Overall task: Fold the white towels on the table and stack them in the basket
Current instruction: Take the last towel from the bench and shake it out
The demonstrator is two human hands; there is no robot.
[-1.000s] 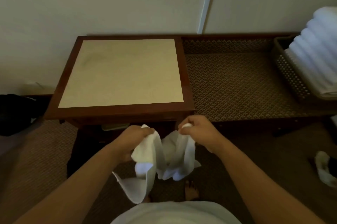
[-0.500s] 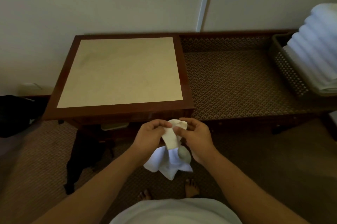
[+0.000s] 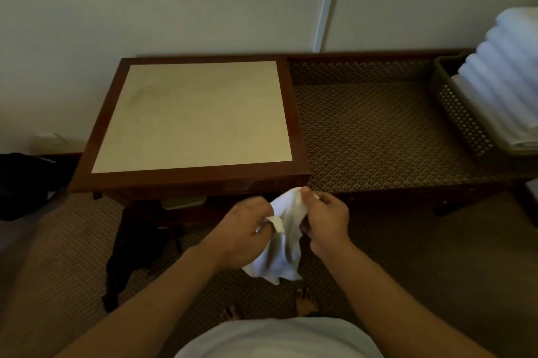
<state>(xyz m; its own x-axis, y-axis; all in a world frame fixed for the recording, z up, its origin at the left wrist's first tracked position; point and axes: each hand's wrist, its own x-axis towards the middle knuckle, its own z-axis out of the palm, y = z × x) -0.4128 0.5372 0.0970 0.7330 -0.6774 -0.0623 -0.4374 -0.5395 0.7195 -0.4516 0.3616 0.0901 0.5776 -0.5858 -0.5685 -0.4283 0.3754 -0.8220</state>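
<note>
The white towel (image 3: pixel 286 237) hangs in the air between my two hands, just in front of the near edge of the counter (image 3: pixel 192 175) and above the carpet, not yet laid down. From the head view, my one view, it reads as a small, thin cloth: light, limp and soft, with no stiffness of its own, so it sags and bunches wherever I am not holding it. It should not slip or break, but I judge it will crumple unless I find two corners of one edge and pull them apart. The hem is where to take hold; a loose corner sticks out just beside my left fingers.

My left hand (image 3: pixel 243 231) has its grip curled round a gathered fold of the cloth. My right hand (image 3: pixel 324 216) pinches the upper edge between thumb and fingers, its grip closed on the fabric. The hands are near each other, so the towel is bunched, its lower end drooping in soft folds below my wrists.

It is plain white, unmarked, shadowed grey in its creases. Far right on the patterned bench (image 3: pixel 378 136) stands the basket (image 3: pixel 454 107), holding a tall stack of folded towels (image 3: pixel 506 78) that rises above its rim.
</note>
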